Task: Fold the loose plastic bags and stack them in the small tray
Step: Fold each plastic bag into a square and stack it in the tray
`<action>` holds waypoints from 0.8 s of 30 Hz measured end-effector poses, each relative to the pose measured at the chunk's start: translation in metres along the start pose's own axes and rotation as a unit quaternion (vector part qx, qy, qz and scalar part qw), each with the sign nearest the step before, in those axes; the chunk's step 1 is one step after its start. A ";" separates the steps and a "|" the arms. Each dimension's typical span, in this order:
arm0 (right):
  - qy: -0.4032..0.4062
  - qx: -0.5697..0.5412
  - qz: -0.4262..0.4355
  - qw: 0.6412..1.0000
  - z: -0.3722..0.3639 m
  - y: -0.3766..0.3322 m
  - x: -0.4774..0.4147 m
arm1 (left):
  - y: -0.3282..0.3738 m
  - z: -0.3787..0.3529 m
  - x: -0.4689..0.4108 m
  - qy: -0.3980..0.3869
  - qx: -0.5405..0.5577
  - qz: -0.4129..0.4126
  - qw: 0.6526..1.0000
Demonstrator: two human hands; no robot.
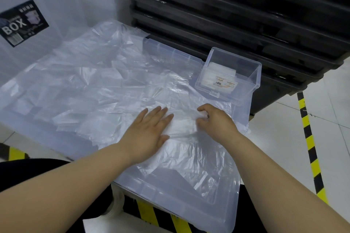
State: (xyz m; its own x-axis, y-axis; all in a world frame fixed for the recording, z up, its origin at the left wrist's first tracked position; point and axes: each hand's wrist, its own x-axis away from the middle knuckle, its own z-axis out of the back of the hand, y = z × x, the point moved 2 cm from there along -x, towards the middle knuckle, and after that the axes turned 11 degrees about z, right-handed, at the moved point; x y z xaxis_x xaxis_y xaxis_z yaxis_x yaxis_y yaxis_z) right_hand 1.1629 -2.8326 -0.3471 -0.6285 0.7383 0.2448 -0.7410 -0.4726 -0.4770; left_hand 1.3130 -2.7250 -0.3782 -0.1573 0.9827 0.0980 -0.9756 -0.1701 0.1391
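Note:
A clear plastic bag (181,128) lies spread on a large translucent lid (170,195) in front of me. My left hand (149,128) presses flat on the bag, fingers straight. Just to its right, my right hand (214,119) pinches a bunched fold of the same bag between curled fingers and thumb. More loose clear bags (98,81) cover the lid to the left and behind. The small clear tray (253,77) stands at the lid's far right corner, with a white folded stack (219,72) inside.
A stack of black crates (246,15) rises behind the tray. A white storage box with a "BOX" label (22,24) stands at the back left. Yellow-black floor tape (310,147) runs along the right and under the lid's near edge.

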 end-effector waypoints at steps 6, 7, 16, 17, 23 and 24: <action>-0.003 0.055 -0.081 0.995 0.007 0.018 0.001 | -0.007 -0.018 -0.004 -0.094 0.008 0.046 0.995; -0.006 0.082 -0.100 0.992 0.011 0.022 0.002 | -0.007 -0.017 -0.004 -0.093 0.010 0.045 0.995; 0.099 0.255 -0.044 0.961 0.020 0.003 0.007 | -0.006 -0.016 -0.003 -0.100 0.028 0.041 0.994; 0.100 0.234 0.008 0.967 0.011 -0.007 0.007 | -0.006 -0.017 -0.003 -0.096 0.026 0.037 0.994; -0.038 0.156 0.163 0.973 -0.056 -0.036 0.006 | -0.006 -0.021 -0.004 -0.102 0.001 0.033 0.994; -0.060 0.160 0.158 0.973 -0.062 -0.032 0.006 | -0.007 -0.020 -0.004 -0.105 0.002 0.034 0.994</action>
State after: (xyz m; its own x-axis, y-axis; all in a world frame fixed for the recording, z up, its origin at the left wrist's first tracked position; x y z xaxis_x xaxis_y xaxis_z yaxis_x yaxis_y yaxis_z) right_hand 1.1977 -2.7836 -0.3823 -0.8460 0.4789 0.2346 -0.5294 -0.8067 -0.2626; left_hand 1.3170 -2.7262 -0.3996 -0.1875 0.9317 0.3110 -0.9628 -0.2370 0.1297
